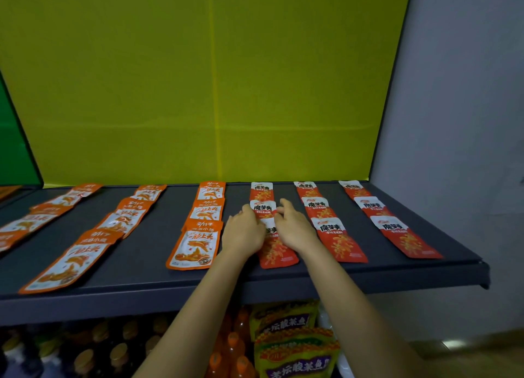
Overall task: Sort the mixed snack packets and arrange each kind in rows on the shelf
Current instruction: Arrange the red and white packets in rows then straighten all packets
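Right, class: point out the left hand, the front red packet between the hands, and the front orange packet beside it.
left hand [243, 233], head view, back of the hand.
front red packet [279, 254], head view, red lower half.
front orange packet [195, 245], head view, white printed middle.

1. Top of the frame, the back panel [170, 80]: bright yellow-green, plain all over.
2. Far left edge, a side panel [11, 139] in a deeper green.
3. Across the middle, the shelf [147, 253]: dark slate grey.
4. Left and centre, the orange packets [195, 247]: orange borders, white faces, orange-red picture.
5. Right of centre, the red packets [340, 244]: red with yellow-orange strands, white tops, black lettering.
6. Right side, the wall [467, 94]: pale bluish grey.
7. Bottom centre, the bags [295, 358]: yellow with purple bands.
8. Bottom left, the bottles [85, 358]: dark with orange caps.
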